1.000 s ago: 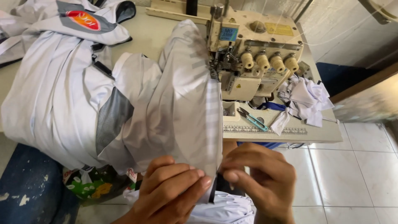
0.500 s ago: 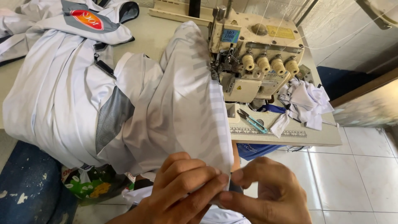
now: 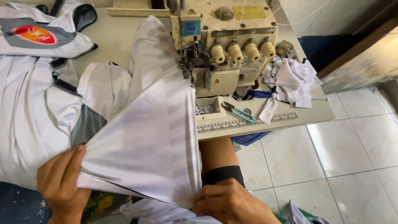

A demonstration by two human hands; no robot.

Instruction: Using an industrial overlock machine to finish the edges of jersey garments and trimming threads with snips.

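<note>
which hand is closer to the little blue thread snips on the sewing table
Right. The right hand grips the white fabric below the snips; the left hand holds its far left corner.

White fabric w/ faint grey stripes, nr the cream sewing machine. Left of machine: white/grey garment w/ red-orange oval patch. Teal-handled snips below machine; white scraps to its right.
</note>
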